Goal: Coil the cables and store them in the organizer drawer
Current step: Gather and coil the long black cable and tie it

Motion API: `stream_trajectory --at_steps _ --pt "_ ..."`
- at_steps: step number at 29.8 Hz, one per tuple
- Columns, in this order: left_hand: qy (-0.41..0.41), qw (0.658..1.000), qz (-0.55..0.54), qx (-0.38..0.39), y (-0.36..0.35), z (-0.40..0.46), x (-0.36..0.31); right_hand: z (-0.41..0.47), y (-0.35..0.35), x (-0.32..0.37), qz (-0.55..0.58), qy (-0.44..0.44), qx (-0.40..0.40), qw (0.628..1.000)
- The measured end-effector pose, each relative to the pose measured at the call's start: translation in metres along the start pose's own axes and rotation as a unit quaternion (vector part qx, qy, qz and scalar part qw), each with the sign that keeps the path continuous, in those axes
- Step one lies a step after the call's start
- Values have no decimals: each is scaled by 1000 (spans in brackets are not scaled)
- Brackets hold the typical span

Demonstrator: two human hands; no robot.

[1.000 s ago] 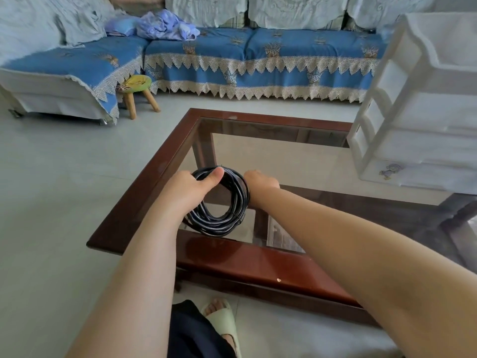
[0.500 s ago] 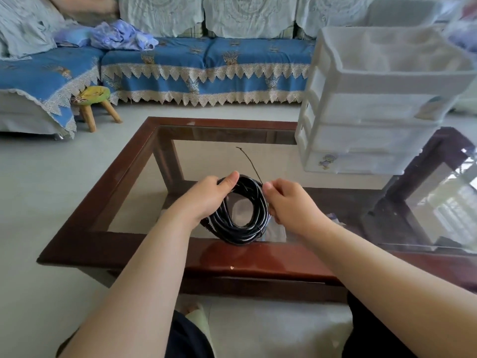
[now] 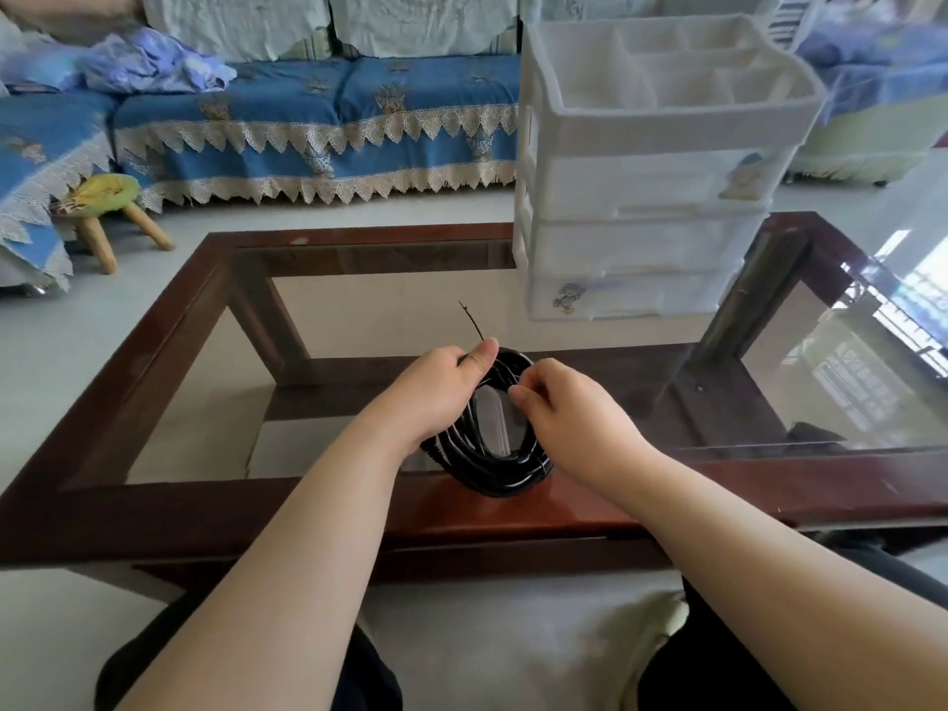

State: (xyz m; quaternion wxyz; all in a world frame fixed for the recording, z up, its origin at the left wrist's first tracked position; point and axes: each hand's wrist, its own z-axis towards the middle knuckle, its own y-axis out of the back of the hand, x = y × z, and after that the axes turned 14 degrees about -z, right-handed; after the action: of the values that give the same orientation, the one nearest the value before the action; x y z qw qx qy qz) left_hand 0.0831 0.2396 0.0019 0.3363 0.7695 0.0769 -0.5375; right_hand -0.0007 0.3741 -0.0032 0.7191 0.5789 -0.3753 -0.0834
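A coil of black cable (image 3: 487,467) stands upright over the near edge of the glass table (image 3: 318,505). My left hand (image 3: 441,390) grips the top left of the coil, thumb pressed on it. My right hand (image 3: 569,418) pinches the coil's top right with its fingertips. A thin dark tie end (image 3: 471,320) sticks up behind my left thumb. The white organizer (image 3: 646,197) with three closed drawers stands on the table's far right; its top tray has open compartments.
The table has a dark wooden frame and a glass top. A blue sofa (image 3: 318,125) with lace trim runs along the back. A small green-topped stool (image 3: 105,205) stands on the floor at the left. My knees show at the bottom.
The view has swung right, bringing the organizer fully into sight. The coil has moved toward the near edge and turned more edge-on. My right hand has shifted to pinch its top.
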Motion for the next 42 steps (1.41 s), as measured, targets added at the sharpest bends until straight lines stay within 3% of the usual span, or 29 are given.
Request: stream_trajectory --at_steps 5,9,14,17,26,31,36,38,40,42 --pt "-36 999 -6 29 -11 2 -7 1 21 -18 -24 4 19 1000" --pt "-52 994 -18 92 -16 -1 -12 6 35 -32 -14 22 -48 999" --pt "-91 981 -26 167 -21 -7 -17 13 49 -41 83 79 172 978" --pt "-91 974 -46 204 -23 -11 -17 14 51 -42 43 101 195 975" --pt "-81 986 -20 142 -24 -14 -14 9 30 -36 -74 132 83 985" --pt "-51 983 -99 148 -18 -17 -13 5 20 -30 -117 146 -27 982" --pt "-60 976 -192 81 -22 -19 -10 3 16 -26 -134 144 -121 973" --pt "-72 976 -194 71 -23 -20 -8 5 17 -27 -94 124 -69 985" --pt "-88 980 -158 86 -18 -21 -7 5 29 -28 29 86 73 993" --pt "-91 979 -139 120 -9 -23 -6 7 43 -34 179 55 164 969"
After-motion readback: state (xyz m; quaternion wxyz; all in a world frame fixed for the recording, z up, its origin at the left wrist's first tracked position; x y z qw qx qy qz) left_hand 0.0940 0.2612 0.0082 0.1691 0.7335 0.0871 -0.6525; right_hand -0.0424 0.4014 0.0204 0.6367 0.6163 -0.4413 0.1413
